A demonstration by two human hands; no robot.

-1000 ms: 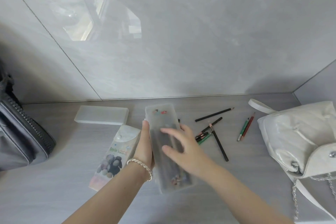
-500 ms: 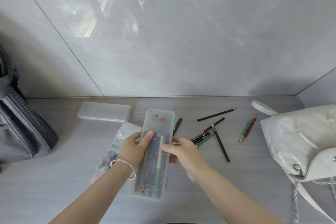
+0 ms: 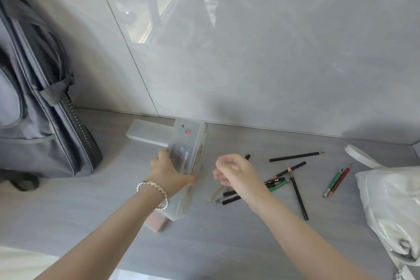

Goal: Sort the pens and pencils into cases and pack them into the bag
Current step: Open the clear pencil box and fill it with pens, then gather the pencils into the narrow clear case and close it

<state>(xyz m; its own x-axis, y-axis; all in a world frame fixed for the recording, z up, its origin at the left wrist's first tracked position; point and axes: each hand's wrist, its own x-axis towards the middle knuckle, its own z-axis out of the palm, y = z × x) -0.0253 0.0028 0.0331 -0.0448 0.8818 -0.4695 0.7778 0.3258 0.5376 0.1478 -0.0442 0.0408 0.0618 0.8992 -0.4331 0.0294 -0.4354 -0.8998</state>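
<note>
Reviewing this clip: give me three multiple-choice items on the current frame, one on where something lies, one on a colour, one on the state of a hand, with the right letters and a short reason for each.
1. Where does the grey backpack stand?
A. at the left, against the wall
B. at the right, beside the pencils
C. in the middle, under the hands

2. What colours are the two pencils lying side by side nearest the white bag?
A. blue and yellow
B. green and red
C. both black

3. What is the left hand doing?
A. resting flat on the table
B. gripping the translucent pencil case
C. holding a single pencil

Answers:
1 A: it fills the left edge, leaning on the wall tiles.
2 B: one green and one red shaft lie together just left of the white bag.
3 B: its fingers wrap the case's side, while the right hand hovers empty over the loose pencils.
</note>
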